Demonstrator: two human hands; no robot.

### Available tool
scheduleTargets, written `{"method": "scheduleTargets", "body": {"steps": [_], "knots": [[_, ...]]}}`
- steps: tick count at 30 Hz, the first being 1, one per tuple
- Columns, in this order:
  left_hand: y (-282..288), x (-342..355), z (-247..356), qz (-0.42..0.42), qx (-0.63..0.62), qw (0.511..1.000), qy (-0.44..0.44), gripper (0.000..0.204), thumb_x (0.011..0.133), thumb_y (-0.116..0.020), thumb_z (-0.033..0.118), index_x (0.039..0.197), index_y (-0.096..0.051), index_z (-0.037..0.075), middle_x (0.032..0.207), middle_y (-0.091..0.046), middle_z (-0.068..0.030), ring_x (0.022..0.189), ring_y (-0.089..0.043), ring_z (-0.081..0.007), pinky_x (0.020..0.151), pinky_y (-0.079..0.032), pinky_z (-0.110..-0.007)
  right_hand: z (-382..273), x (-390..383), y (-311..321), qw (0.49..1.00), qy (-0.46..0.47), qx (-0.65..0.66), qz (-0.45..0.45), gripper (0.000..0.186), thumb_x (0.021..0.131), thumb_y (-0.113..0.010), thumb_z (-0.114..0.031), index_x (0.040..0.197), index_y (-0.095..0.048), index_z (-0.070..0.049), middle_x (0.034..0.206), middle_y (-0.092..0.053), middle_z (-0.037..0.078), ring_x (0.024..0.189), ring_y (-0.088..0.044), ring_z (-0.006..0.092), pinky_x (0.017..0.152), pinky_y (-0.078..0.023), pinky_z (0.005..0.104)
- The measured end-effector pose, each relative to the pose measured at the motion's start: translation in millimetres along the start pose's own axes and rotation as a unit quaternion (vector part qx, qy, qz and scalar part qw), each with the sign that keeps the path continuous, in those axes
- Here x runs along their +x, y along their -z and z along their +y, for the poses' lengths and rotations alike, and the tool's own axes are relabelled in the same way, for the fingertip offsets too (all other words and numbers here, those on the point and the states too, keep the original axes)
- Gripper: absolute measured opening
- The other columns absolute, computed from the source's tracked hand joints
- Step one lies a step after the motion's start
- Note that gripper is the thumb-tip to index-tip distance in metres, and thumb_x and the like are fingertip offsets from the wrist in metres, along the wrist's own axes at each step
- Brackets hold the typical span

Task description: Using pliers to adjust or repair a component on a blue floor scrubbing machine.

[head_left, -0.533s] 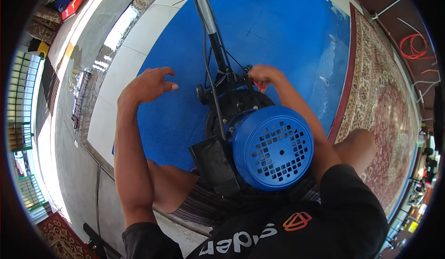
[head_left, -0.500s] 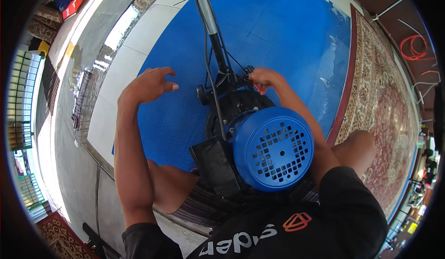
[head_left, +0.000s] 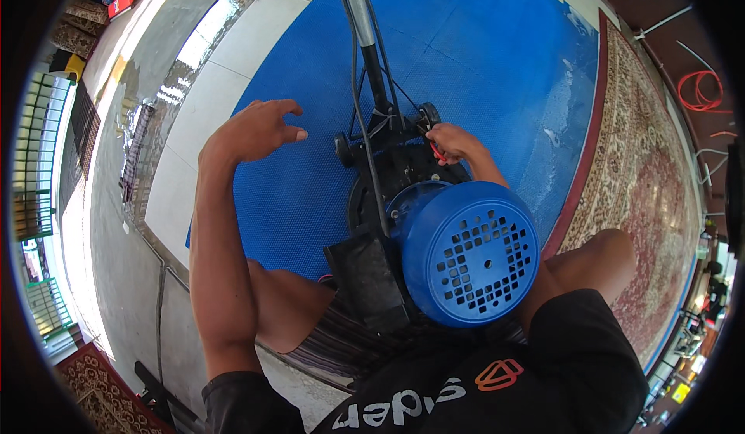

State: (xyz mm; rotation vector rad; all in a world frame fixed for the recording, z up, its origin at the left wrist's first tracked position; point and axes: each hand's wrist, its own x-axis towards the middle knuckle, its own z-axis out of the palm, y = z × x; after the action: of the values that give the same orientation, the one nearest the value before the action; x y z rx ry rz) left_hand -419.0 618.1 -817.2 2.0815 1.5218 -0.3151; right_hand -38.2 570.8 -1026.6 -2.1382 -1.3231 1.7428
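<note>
Gripping a red-handled tool (head_left: 438,154), the right hand (head_left: 456,142) is curled beside a wheel (head_left: 429,113); the left hand (head_left: 262,130) hovers half-spread.

A blue mat (head_left: 504,53) is filling the middle — pale tiles (head_left: 180,154) are edging its left, grey concrete (head_left: 116,240) is gleaming beyond. A patterned rug (head_left: 628,147) is lying right; bright light (head_left: 81,279) is falling beside a grille (head_left: 36,154) far left.

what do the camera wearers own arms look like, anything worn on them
Both arms have short black sleeves and are bare below. The left grip and right grip are ungloved; no watch or bracelet shows. White and orange print marks the black shirt.
</note>
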Motion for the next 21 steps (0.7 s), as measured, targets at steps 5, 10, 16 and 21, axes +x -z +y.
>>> {"method": "scheduleTargets", "body": {"steps": [5, 10, 16, 21], "knots": [[1.0, -0.2, 0.1, 0.001, -0.011, 1.0, -0.01, 0.047, 0.098, -0.074, 0.033, 0.136, -0.067, 0.007, 0.095, -0.072, -0.013, 0.081, -0.071, -0.0241, 0.074, -0.057, -0.041, -3.7, -1.3, -4.6, 1.0, -0.003, -0.013, -0.003, 0.036, 0.106, -0.047, -0.031, 0.098, -0.061, 0.002, 0.074, -0.064, 0.012, 0.062, -0.07, 0.0245, 0.048, -0.054, 0.0359], [-0.5, -1.3, -1.7, 0.002, -0.013, 1.0, -0.002, 0.046, 0.098, -0.074, 0.032, 0.136, -0.067, 0.007, 0.095, -0.071, -0.0125, 0.081, -0.071, -0.0236, 0.073, -0.058, -0.041, -0.5, 10.9, -10.2, 0.999, 0.013, -0.033, -0.006, 0.028, 0.106, -0.045, -0.029, 0.102, -0.056, -0.003, 0.077, -0.062, 0.012, 0.063, -0.068, 0.0239, 0.044, -0.047, 0.0347], [2.5, -9.8, -6.8, 0.007, -0.015, 1.0, 0.013, 0.047, 0.097, -0.074, 0.034, 0.136, -0.067, 0.007, 0.093, -0.07, -0.0121, 0.079, -0.07, -0.0236, 0.072, -0.058, -0.042, -32.8, 31.1, -0.1, 0.997, 0.038, -0.062, 0.015, 0.036, 0.103, -0.047, -0.025, 0.087, -0.061, 0.003, 0.073, -0.063, 0.014, 0.061, -0.067, 0.0237, 0.05, -0.051, 0.0363], [-1.0, -4.5, -9.4, 0.009, -0.018, 1.0, -0.008, 0.048, 0.098, -0.074, 0.034, 0.136, -0.067, 0.007, 0.092, -0.07, -0.0123, 0.077, -0.07, -0.0242, 0.071, -0.058, -0.042, -99.1, 59.2, 36.8, 0.982, -0.114, -0.122, -0.09, 0.032, 0.098, -0.048, -0.017, 0.101, -0.063, 0.011, 0.085, -0.066, 0.026, 0.067, -0.069, 0.0318, 0.06, -0.059, 0.0403]]}}
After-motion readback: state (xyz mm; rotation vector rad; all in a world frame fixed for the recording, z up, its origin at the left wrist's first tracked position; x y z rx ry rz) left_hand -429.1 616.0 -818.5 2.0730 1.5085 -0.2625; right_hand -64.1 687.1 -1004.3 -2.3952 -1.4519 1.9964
